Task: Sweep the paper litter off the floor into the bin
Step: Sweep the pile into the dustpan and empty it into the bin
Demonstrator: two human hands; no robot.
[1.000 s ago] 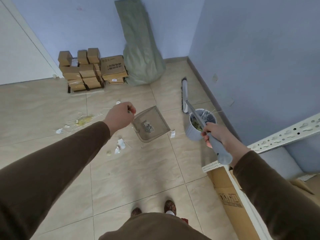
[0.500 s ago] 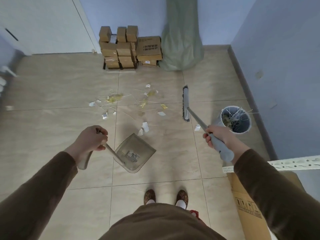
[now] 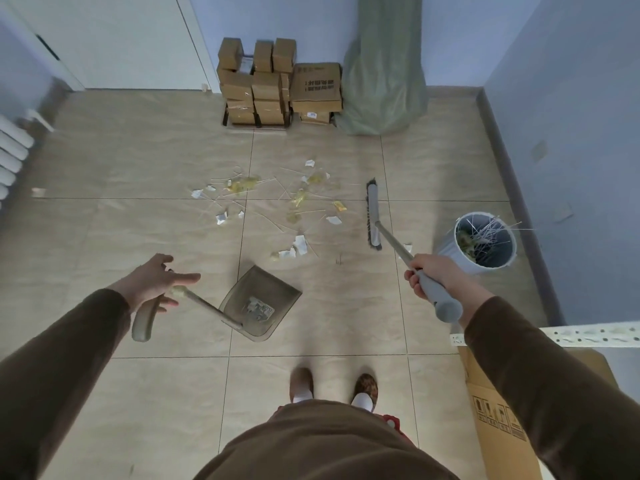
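1. Head view, looking down: my left hand (image 3: 156,285) is spread, fingers straight, with the dustpan handle (image 3: 145,318) lying against the palm and nothing curled round it. I judge it is resting there, not gripped, though the underside of the hand is hidden.
2. The dustpan (image 3: 263,303) sits on the tiled floor (image 3: 121,161) near my feet, its open mouth turned toward the far scatter, which makes sense for receiving a sweep drawn toward me.
3. My right hand (image 3: 436,278) is wrapped round the grey broom handle (image 3: 434,294), near its top end, giving reach and leverage.
4. The broom head (image 3: 373,216) lies on the floor just right of the paper litter (image 3: 298,202), long edge facing it, so a stroke to the left and nearer would gather scraps toward the pan.
5. The litter is spread over the middle of the floor, between the cardboard boxes (image 3: 277,84) on the far side and the pan; the nearest scraps lie just beyond the pan's lip.
6. The bin (image 3: 481,244) stands at the right by the wall, already holding some straws and scraps, well apart from the pan.
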